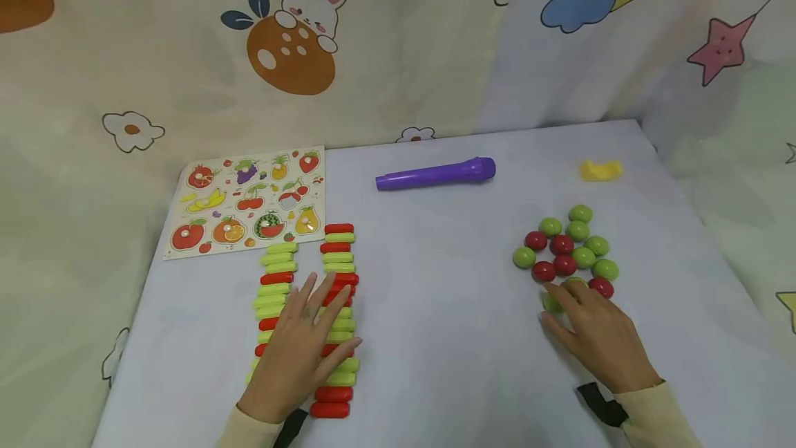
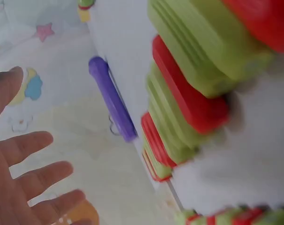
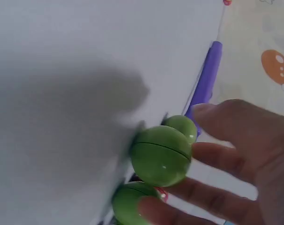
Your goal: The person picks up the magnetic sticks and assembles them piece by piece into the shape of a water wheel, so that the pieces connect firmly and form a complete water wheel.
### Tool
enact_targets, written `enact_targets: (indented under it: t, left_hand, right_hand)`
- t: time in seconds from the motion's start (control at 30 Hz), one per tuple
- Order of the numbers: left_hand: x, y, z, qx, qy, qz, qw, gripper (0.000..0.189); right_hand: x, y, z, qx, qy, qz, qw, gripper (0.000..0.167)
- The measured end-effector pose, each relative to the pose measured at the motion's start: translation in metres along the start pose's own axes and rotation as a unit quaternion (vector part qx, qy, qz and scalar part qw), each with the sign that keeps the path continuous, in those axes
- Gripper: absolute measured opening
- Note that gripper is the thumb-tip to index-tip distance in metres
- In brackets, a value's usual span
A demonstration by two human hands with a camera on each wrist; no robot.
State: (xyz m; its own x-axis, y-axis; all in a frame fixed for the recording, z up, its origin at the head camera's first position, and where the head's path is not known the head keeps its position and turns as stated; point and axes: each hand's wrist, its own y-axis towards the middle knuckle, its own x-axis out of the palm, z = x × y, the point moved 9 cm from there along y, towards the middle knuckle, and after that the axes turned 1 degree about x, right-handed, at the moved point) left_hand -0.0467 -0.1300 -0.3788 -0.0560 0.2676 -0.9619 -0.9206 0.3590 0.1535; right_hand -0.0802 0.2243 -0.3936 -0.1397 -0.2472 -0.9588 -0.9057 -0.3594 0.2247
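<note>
In the head view my left hand (image 1: 294, 351) spreads its fingers over two columns of short red and light-green rods (image 1: 336, 379), covering some of them. The left wrist view shows its fingers extended and apart, with nothing held, and rods (image 2: 188, 98) beside them. My right hand (image 1: 600, 337) reaches over the near edge of a cluster of red and green balls (image 1: 564, 265). In the right wrist view its thumb and fingers stand loosely around a seamed green ball (image 3: 160, 157), with the thumb apart from it. Whether the fingers behind touch it is hard to tell.
A purple toy microphone (image 1: 435, 174) lies towards the back of the white table (image 1: 435, 310). A fruit-picture puzzle board (image 1: 214, 227) is at the back left, partly next to the rods. A small yellow piece (image 1: 600, 171) lies at the back right. Patterned cloth (image 1: 404, 54) hangs behind.
</note>
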Motion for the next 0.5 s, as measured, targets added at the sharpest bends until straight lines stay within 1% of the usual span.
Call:
enact_targets:
  t: [0.1, 0.17, 0.2, 0.23, 0.27, 0.3, 0.37, 0.43, 0.47, 0.5]
  left_hand:
    - [-0.003, -0.012, -0.009, -0.025, 0.004, -0.003, 0.9997, 0.068]
    - [-0.002, -0.022, -0.012, -0.036, -0.006, -0.015, 0.9992, 0.056]
    - [0.0, -0.027, -0.013, -0.037, -0.018, -0.024, 0.9989, 0.049]
    - [0.003, -0.033, -0.012, -0.035, -0.031, -0.039, 0.9981, 0.044]
    - [0.007, -0.038, -0.012, -0.034, -0.049, -0.062, 0.9963, 0.04]
    - [0.013, -0.044, -0.011, -0.033, -0.071, -0.092, 0.9927, 0.037]
    - [0.027, -0.054, -0.008, -0.03, -0.105, -0.151, 0.9825, 0.037]
    - [0.04, -0.063, -0.005, -0.031, -0.12, -0.2, 0.9718, 0.038]
    - [0.045, -0.065, -0.004, -0.03, -0.123, -0.214, 0.9686, 0.039]
    - [0.048, -0.067, -0.003, -0.027, -0.119, -0.219, 0.968, 0.039]
  right_hand:
    - [0.008, -0.006, 0.006, 0.03, 0.015, -0.023, 0.9992, 0.047]
    - [0.014, -0.008, 0.006, 0.038, 0.033, -0.031, 0.9983, 0.044]
    - [0.017, -0.008, 0.005, 0.038, 0.043, -0.032, 0.9979, 0.043]
    - [0.02, -0.008, 0.002, 0.034, 0.05, -0.032, 0.9976, 0.043]
    - [0.023, -0.007, -0.001, 0.029, 0.059, -0.031, 0.9973, 0.043]
    - [0.025, -0.005, -0.005, 0.023, 0.07, -0.032, 0.9968, 0.043]
    - [0.031, -0.002, -0.013, 0.015, 0.097, -0.031, 0.9947, 0.044]
    - [0.037, 0.002, -0.022, 0.014, 0.131, -0.032, 0.9907, 0.045]
    - [0.04, 0.003, -0.026, 0.014, 0.149, -0.032, 0.9882, 0.046]
    - [0.043, 0.005, -0.031, 0.012, 0.168, -0.029, 0.9853, 0.047]
